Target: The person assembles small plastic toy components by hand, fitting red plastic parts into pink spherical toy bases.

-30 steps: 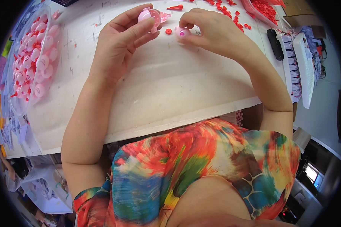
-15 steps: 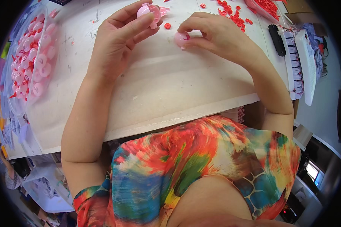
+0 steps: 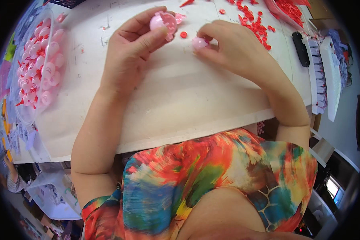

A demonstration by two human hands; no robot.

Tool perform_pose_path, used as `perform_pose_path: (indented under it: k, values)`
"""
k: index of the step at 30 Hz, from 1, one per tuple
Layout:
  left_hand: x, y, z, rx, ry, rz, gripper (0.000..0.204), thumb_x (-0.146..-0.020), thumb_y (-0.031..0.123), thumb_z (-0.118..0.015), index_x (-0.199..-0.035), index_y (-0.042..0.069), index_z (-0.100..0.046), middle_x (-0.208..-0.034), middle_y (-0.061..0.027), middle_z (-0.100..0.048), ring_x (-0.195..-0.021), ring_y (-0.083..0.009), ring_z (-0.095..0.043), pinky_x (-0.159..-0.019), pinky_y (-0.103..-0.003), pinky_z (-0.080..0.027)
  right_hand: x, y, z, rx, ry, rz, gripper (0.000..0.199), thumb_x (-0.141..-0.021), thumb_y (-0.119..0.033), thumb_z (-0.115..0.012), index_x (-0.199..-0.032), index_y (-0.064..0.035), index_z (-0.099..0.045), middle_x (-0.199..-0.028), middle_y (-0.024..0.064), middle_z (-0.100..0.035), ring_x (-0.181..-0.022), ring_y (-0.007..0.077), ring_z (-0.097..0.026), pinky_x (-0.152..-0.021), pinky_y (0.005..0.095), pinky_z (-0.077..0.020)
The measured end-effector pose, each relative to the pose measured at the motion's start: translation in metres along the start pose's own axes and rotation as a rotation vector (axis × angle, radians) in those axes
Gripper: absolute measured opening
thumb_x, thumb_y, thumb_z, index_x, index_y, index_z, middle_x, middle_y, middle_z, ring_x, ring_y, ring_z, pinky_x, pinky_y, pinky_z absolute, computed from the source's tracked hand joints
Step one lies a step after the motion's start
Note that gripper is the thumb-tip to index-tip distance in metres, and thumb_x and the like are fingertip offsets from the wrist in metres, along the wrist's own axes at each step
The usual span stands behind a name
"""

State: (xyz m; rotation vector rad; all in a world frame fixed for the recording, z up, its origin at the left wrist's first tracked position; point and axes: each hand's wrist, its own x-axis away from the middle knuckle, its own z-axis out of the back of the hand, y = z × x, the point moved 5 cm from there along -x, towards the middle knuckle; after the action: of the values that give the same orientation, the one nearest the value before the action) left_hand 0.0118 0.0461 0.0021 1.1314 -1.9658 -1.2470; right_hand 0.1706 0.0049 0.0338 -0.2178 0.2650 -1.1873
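My left hand (image 3: pixel 134 48) is closed around a pink half-shell (image 3: pixel 163 23), whose hollow side faces right and shows small tabs at its edge. A second, rounded pink shell (image 3: pixel 199 43) is pinched between the thumb and fingers of my right hand (image 3: pixel 228 48), just above the table. The two pink pieces are apart. Between the hands a small red ring-shaped piece (image 3: pixel 183 35) lies on the table. Another small pink piece (image 3: pixel 180 18) shows just beyond the left hand's shell; I cannot tell whether it is joined to it.
At the left stands a clear plastic tub (image 3: pixel 48 44) of pink balls with red parts. Several small red pieces (image 3: pixel 257 28) lie scattered at the far right, beside a bag of red parts (image 3: pixel 288 12). A black bar-shaped object (image 3: pixel 300 49) rests near the table's right edge.
The view has shifted slightly. The shell in my right hand has turned, so its dark pink mark is now mostly hidden. The half-shell in my left hand shows more of its hollow inside.
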Motion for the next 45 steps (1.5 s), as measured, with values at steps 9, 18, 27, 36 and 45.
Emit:
perform_pose_path:
  k: [9, 18, 27, 36, 45]
  values:
    - [0.007, -0.002, -0.015, -0.016, -0.07, 0.001, 0.047, -0.072, 0.006, -0.066, -0.115, -0.003, -0.047, -0.109, -0.0132, -0.055, -0.098, -0.0203, -0.055, -0.087, -0.031, -0.045, 0.008, 0.003, 0.025, -0.851, 0.292, 0.024, 0.031, -0.073, 0.002, -0.064, -0.102, 0.0023, -0.054, -0.095, 0.0071, -0.059, -0.088, 0.0137, -0.058, -0.079, 0.0253, -0.046]
    - [0.008, -0.001, -0.02, -0.049, -0.08, -0.073, 0.041, -0.068, -0.008, -0.064, -0.107, -0.003, -0.054, -0.104, -0.0108, -0.057, -0.093, -0.0162, -0.057, -0.081, -0.027, -0.048, 0.007, -0.009, 0.011, -0.937, 0.321, 0.075, 0.027, -0.072, -0.003, -0.067, -0.096, 0.0026, -0.057, -0.09, 0.008, -0.061, -0.085, 0.0151, -0.061, -0.077, 0.0255, -0.0498]
    - [0.01, -0.001, -0.018, -0.116, -0.058, -0.042, 0.046, -0.065, -0.003, -0.068, -0.108, -0.003, -0.052, -0.104, -0.012, -0.057, -0.094, -0.0193, -0.057, -0.082, -0.031, -0.048, 0.006, -0.008, 0.003, -1.006, 0.313, 0.065, 0.028, -0.072, -0.003, -0.066, -0.097, 0.0038, -0.055, -0.091, 0.0088, -0.06, -0.085, 0.0162, -0.061, -0.076, 0.0265, -0.0503]
    - [0.009, -0.001, -0.018, -0.117, -0.052, -0.06, 0.047, -0.064, -0.002, -0.07, -0.107, -0.003, -0.052, -0.102, -0.0109, -0.058, -0.092, -0.0179, -0.057, -0.081, -0.029, -0.048, 0.006, -0.005, -0.003, -1.09, 0.284, 0.022, 0.028, -0.072, -0.003, -0.067, -0.097, 0.0024, -0.056, -0.094, 0.0083, -0.059, -0.085, 0.0156, -0.061, -0.075, 0.0254, -0.0502]
    - [0.007, 0.0, -0.015, -0.099, -0.054, -0.178, 0.04, -0.065, -0.011, -0.065, -0.103, -0.003, -0.055, -0.1, -0.0101, -0.056, -0.095, -0.0186, -0.056, -0.078, -0.03, -0.052, 0.002, -0.002, -0.01, -1.287, 0.177, -0.166, 0.023, -0.073, -0.002, -0.065, -0.095, 0.0022, -0.059, -0.093, 0.0086, -0.061, -0.084, 0.0139, -0.06, -0.073, 0.0238, -0.0497]
